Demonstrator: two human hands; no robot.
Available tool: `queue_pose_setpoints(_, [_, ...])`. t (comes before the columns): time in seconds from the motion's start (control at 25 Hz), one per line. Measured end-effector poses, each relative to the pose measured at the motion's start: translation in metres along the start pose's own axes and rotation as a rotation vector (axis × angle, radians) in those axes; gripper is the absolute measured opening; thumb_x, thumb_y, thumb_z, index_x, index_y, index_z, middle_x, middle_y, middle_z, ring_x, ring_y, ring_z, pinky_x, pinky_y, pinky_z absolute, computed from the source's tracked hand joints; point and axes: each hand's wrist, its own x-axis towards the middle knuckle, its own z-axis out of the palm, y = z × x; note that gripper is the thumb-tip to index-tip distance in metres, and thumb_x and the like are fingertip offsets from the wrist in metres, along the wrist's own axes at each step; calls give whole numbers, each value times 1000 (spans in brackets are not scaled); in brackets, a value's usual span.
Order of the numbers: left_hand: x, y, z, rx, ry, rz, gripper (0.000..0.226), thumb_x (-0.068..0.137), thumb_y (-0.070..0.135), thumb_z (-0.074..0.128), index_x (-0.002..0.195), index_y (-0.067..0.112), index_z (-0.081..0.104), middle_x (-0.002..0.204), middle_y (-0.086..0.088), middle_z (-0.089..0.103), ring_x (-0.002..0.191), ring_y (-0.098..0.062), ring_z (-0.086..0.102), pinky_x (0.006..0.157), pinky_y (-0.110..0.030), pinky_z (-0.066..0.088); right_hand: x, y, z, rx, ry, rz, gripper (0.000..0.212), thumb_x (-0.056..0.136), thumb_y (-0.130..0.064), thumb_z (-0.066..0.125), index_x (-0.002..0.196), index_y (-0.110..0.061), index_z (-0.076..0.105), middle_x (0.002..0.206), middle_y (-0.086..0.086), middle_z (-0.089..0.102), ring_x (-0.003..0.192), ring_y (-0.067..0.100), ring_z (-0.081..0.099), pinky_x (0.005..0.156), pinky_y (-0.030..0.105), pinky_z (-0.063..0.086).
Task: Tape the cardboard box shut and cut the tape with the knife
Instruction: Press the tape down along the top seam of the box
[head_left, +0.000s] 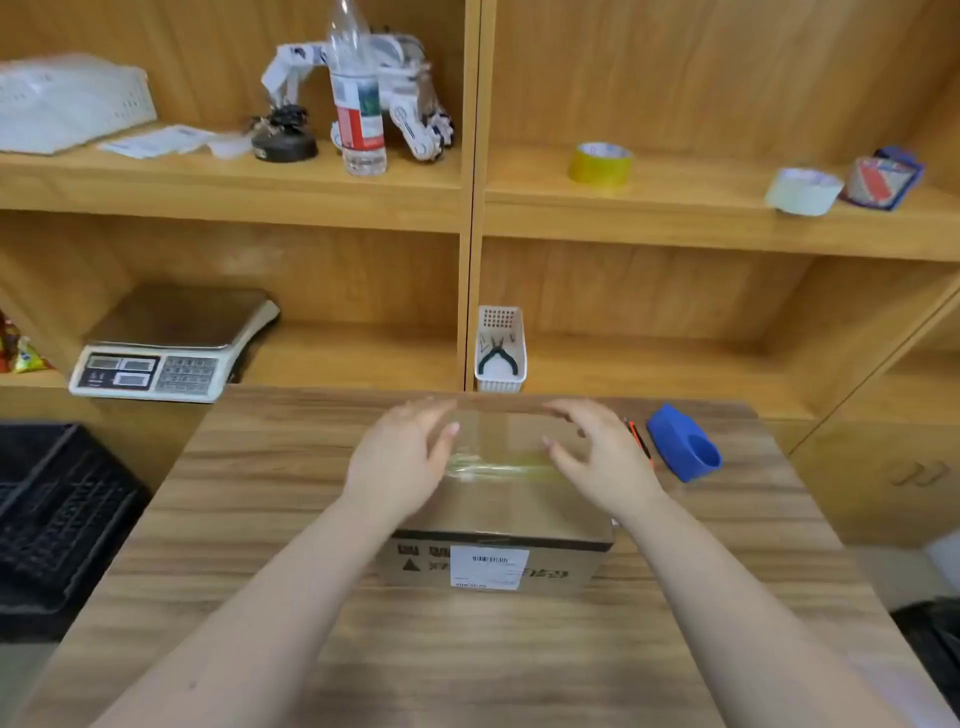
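The cardboard box (501, 499) sits on the wooden table (260, 519), closed, with a strip of clear tape (493, 465) running across its top and a white label (489, 567) on the side facing the camera. The left hand (400, 462) lies over the left part of the box top, fingers spread and relaxed, holding nothing; whether the palm touches the cardboard cannot be told. The right hand (597, 457) is over the right part of the box top, fingers curled loosely and apart, also empty. The tape strip shows between the two hands. Just beside the box on its right lies a knife (640, 439) with an orange and black handle, partly hidden by the right hand. Further right of the box lies a blue tape dispenser (683, 444). Beyond the box, on the shelf, stands a white basket (501, 349) holding pliers.
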Motion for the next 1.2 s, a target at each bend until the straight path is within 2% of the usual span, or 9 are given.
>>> queue_pose_setpoints(0.16, [14, -26, 66, 146, -294, -81, 46, 101, 41, 26, 146, 36, 34, 161, -2, 23, 149, -31, 14, 122, -46, 9, 7, 24, 45, -202, -204, 12, 37, 87, -34, 52, 122, -23, 59, 125, 4, 61, 121, 27, 51, 100, 42, 44])
queue_pose_setpoints(0.24, [21, -36, 87, 202, -277, -56, 50, 100, 47, 22, 150, 39, 24, 163, -1, 15, 150, -31, 4, 122, -46, 0, 15, 35, 60, -235, -249, -3, 43, 85, -41, 42, 121, -27, 60, 126, 1, 61, 120, 25, 53, 97, 45, 47])
queue_pose_setpoints(0.36, [31, -47, 94, 264, -237, 7, 52, 99, 51, 17, 151, 41, 17, 163, 0, 9, 151, -29, -1, 122, -45, -4, 25, 50, 69, -243, -258, 3, 44, 85, -43, 40, 120, -30, 63, 131, -2, 60, 124, 23, 51, 99, 46, 45])
queue_pose_setpoints(0.6, [73, -70, 85, 285, -339, 156, 49, 100, 50, 14, 149, 46, 13, 162, 6, 0, 150, -23, -7, 121, -42, -8, 31, 56, 75, -292, -332, -36, 51, 87, -43, 34, 132, -28, 53, 139, 3, 52, 130, 27, 43, 104, 47, 37])
queue_pose_setpoints(0.8, [115, -81, 80, 299, -425, 304, 46, 99, 50, 17, 145, 52, 12, 160, 4, -8, 144, -23, -24, 117, -47, -17, 33, 61, 67, -396, -408, -121, 57, 87, -46, 36, 138, -23, 44, 135, 9, 51, 122, 32, 44, 96, 49, 38])
queue_pose_setpoints(0.92, [142, -72, 82, 444, -363, 359, 45, 101, 44, 23, 145, 52, 15, 161, -3, -12, 144, -28, -26, 117, -50, -16, 42, 69, 65, -434, -426, -155, 60, 85, -49, 38, 139, -24, 44, 131, 10, 51, 118, 31, 44, 94, 46, 36])
queue_pose_setpoints(1.04, [146, -36, 95, 454, -356, 207, 55, 100, 17, 35, 150, 37, 20, 163, -9, -2, 149, -29, -11, 121, -47, -8, 67, 81, 55, -393, -464, -176, 49, 88, -39, 43, 136, -29, 45, 131, 4, 50, 120, 26, 41, 96, 44, 35])
queue_pose_setpoints(1.12, [135, -6, 111, 313, -355, 22, 51, 101, 28, 30, 151, 18, 23, 163, -15, 8, 150, -31, 1, 122, -49, 2, 80, 95, 49, -365, -450, -174, 44, 92, -32, 46, 136, -29, 45, 137, 2, 47, 130, 25, 37, 102, 46, 35])
queue_pose_setpoints(1.2, [125, 9, 126, 245, -339, -77, 70, 98, 51, 23, 152, 6, 18, 162, -19, 6, 150, -34, 1, 121, -49, 3, 82, 108, 51, -328, -443, -162, 44, 95, -29, 45, 138, -26, 42, 145, 3, 42, 139, 26, 29, 109, 49, 32])
